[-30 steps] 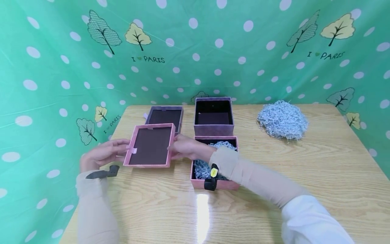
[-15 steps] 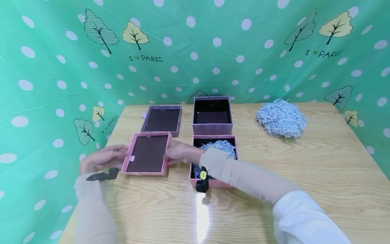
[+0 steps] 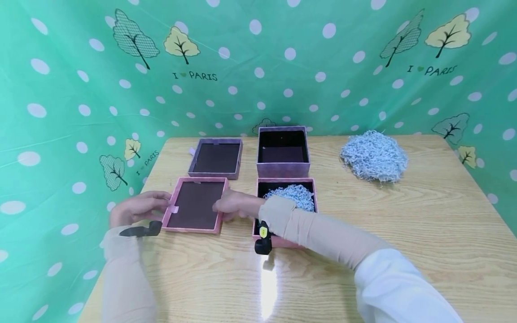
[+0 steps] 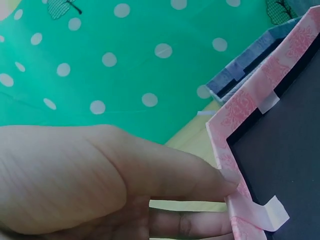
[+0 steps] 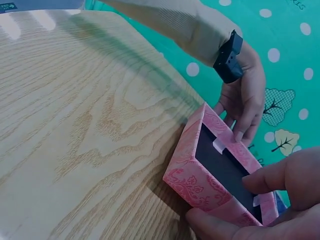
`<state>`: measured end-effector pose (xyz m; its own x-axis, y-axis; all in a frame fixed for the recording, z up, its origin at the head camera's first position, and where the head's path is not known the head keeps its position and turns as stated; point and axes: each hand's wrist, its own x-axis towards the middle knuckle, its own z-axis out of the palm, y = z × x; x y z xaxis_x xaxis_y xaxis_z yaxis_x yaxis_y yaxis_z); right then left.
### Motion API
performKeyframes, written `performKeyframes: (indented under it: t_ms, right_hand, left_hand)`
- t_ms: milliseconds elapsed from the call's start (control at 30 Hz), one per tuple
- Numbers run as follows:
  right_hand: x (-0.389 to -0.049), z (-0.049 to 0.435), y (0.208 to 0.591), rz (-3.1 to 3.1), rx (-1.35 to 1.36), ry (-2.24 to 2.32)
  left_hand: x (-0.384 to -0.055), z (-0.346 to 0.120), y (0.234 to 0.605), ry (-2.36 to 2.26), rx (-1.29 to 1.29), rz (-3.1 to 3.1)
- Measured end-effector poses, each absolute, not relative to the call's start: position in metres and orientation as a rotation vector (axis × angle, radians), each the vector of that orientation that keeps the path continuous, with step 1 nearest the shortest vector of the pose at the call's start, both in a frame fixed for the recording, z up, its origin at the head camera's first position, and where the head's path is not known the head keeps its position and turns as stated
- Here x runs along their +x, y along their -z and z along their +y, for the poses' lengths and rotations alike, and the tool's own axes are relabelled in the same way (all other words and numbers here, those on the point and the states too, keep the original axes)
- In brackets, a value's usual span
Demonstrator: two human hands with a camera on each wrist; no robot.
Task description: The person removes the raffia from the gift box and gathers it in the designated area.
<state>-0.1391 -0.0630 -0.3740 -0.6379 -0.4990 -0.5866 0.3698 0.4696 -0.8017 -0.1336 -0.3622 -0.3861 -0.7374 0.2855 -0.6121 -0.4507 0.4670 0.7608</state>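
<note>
A pink patterned box lid [image 3: 196,205], dark inside with pale ribbon tabs, lies hollow side up at the table's left. My left hand [image 3: 141,207] holds its left wall. In the left wrist view the thumb [image 4: 220,180] meets the rim and the fingers reach the outer side. My right hand [image 3: 236,202] pinches the opposite wall. The right wrist view has that thumb [image 5: 270,180] over the inside and a finger outside. Under my right forearm stands the pink box [image 3: 286,242], partly hidden, with blue shredded paper [image 3: 294,194] in it.
A purple lid [image 3: 216,158] lies hollow side up behind the pink one. To its right stands an open purple box [image 3: 283,169]. Loose blue shredded paper [image 3: 374,156] is heaped at the back right of the wooden table [image 3: 383,224]. A green dotted cloth [image 3: 242,54] hangs behind.
Both hands have lowered the pink lid toward me, from partly over the purple lid down onto the table in front of it. Over the last half second it barely shifts.
</note>
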Motion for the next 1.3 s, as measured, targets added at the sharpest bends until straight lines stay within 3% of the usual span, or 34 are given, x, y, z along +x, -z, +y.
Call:
performKeyframes:
  t_ms: [833,1067,1300]
  right_hand:
    - [-0.148,-0.050,0.358,1.829,-0.202,1.107]
    - [-0.157,-0.038,0.331,1.847,-0.302,1.099]
    - [-0.160,-0.013,0.306,2.170,-0.582,0.895]
  left_hand:
    - [-0.140,-0.347,0.378,-1.190,-0.152,2.066]
    - [-0.142,-0.334,0.352,-1.028,-0.182,2.295]
    - [-0.149,-0.303,0.320,-1.075,-0.084,2.493]
